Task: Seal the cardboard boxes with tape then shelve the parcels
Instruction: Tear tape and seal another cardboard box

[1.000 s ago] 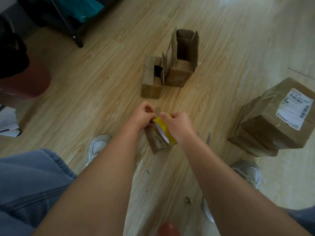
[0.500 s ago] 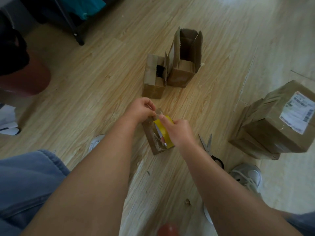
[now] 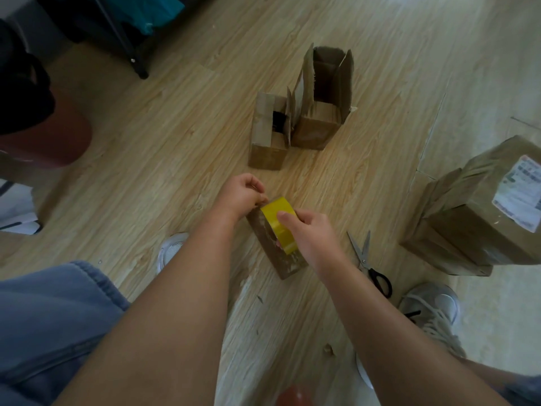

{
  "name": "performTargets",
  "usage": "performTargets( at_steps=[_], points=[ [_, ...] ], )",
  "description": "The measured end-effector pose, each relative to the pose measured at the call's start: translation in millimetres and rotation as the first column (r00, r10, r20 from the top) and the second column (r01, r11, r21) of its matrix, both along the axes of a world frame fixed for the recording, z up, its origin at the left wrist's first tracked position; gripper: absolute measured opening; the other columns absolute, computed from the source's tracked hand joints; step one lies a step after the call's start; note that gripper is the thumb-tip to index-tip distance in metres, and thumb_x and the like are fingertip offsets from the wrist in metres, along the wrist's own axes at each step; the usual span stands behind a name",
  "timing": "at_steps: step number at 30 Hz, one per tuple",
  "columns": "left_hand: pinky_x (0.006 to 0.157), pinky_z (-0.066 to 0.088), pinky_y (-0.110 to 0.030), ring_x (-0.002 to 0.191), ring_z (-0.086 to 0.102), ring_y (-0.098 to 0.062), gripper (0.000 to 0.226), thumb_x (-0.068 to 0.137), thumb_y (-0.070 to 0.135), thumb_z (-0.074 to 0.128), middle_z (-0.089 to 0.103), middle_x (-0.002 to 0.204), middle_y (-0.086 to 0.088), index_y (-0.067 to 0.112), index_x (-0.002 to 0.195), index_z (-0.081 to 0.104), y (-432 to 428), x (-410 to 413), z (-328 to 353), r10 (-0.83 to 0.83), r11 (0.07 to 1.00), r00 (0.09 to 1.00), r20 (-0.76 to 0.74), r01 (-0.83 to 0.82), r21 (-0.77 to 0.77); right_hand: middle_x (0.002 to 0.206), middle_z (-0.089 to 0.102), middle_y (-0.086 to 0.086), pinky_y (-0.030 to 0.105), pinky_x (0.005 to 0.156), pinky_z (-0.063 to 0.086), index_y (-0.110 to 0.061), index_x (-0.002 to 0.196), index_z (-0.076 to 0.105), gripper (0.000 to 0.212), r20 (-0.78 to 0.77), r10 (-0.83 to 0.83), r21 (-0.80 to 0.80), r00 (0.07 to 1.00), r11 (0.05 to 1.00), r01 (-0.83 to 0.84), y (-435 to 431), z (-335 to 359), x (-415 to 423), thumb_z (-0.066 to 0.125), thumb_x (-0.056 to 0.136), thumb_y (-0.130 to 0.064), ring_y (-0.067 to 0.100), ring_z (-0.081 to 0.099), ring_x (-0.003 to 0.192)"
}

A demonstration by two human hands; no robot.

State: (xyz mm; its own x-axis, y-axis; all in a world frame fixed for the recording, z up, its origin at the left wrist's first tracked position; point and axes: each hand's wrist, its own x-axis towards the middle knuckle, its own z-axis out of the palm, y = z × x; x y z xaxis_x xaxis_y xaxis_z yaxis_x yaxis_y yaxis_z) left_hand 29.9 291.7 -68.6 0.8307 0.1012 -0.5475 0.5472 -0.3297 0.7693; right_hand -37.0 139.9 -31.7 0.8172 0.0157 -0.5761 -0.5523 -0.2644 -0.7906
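Looking down at a wooden floor [image 3: 175, 142], a small cardboard box [image 3: 285, 263] sat at centre frame. The right hand [image 3: 313, 235] gripped a yellow tape roll [image 3: 278, 222] on top of it, while the left hand [image 3: 243, 196], at ten o'clock of the roll, pinched what looked like the tape's free end. Sealing here seemed barely begun. At twelve o'clock a short box [image 3: 268, 142] and a tall box [image 3: 320, 124] stood side by side, unsealed, flaps up. At three o'clock taped parcels [image 3: 474, 218] waited unshelved; scissors [image 3: 363, 253] lay at four o'clock
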Motion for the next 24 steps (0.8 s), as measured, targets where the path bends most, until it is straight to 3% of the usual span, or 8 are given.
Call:
performTargets(
  at_steps=[3, 7, 11, 16, 19, 24],
  points=[
    [0.049, 0.047, -0.016, 0.061, 0.06, -0.014, 0.027, 0.084, -0.011, 0.064, 0.062, 0.07, -0.006, 0.013, 0.074, 0.056, 0, 0, -2, 0.028, 0.999, 0.999, -0.016, -0.028, 0.016, 0.065, 0.072, 0.008, 0.042, 0.067, 0.059, 0.0, 0.087, 0.071, 0.035, -0.004, 0.038, -0.039, 0.999, 0.998, -0.039, 0, 5, 1, 0.063, 0.095, -0.033, 0.032, 0.073, 0.072],
    [0.067, 0.051, -0.034, 0.07, 0.061, -0.019, 0.024, 0.085, -0.009, 0.061, 0.065, 0.075, -0.007, 0.014, 0.076, 0.057, 1, 2, -5, 0.023, 0.999, 0.999, -0.044, -0.022, 0.026, 0.055, 0.068, 0.003, 0.036, 0.061, 0.056, -0.009, 0.07, 0.069, 0.036, -0.003, 0.033, -0.082, 0.999, 0.996, -0.034, -1, 9, 0, 0.064, 0.095, -0.035, 0.024, 0.07, 0.061],
    [0.072, 0.054, -0.04, 0.069, 0.062, -0.019, 0.024, 0.087, -0.007, 0.06, 0.067, 0.079, -0.01, 0.014, 0.076, 0.057, 2, 8, -5, 0.065, 0.997, 0.997, -0.028, -0.064, 0.049, 0.053, 0.067, 0.003, 0.035, 0.058, 0.054, -0.014, 0.063, 0.064, 0.04, 0.009, 0.02, -0.131, 1.0, 0.991, -0.019, -1, 7, -1, 0.066, 0.094, -0.039, 0.021, 0.068, 0.055],
    [0.068, 0.053, -0.036, 0.067, 0.059, -0.018, 0.02, 0.088, -0.005, 0.059, 0.068, 0.079, -0.009, 0.014, 0.082, 0.058, 2, 12, -6, 0.019, 0.998, 0.995, -0.101, -0.012, 0.066, 0.054, 0.065, 0.003, 0.023, 0.05, 0.046, -0.012, 0.064, 0.062, 0.042, 0.026, 0.018, -0.131, 1.0, 0.991, -0.014, -4, 10, -3, 0.063, 0.096, -0.038, 0.008, 0.061, 0.046],
    [0.06, 0.05, -0.029, 0.063, 0.057, -0.019, 0.025, 0.091, -0.006, 0.055, 0.063, 0.073, -0.009, 0.016, 0.103, 0.051, -7, 6, -10, 0.013, 1.0, 0.977, -0.213, -0.007, 0.03, 0.056, 0.062, 0.0, 0.016, 0.044, 0.042, -0.012, 0.068, 0.061, 0.04, 0.05, 0.036, -0.129, 0.998, 0.991, -0.029, -7, 9, -8, 0.061, 0.098, -0.039, 0.002, 0.057, 0.044],
    [0.06, 0.049, -0.03, 0.071, 0.063, -0.023, 0.035, 0.088, -0.003, 0.065, 0.066, 0.083, -0.012, 0.014, 0.113, 0.048, -6, 3, -13, 0.011, 1.0, 0.966, -0.258, -0.008, 0.012, 0.057, 0.06, 0.0, 0.016, 0.045, 0.042, -0.014, 0.063, 0.058, 0.043, 0.047, 0.031, -0.113, 0.998, 0.993, -0.025, -12, 6, -12, 0.063, 0.095, -0.043, 0.003, 0.056, 0.046]
  ],
)
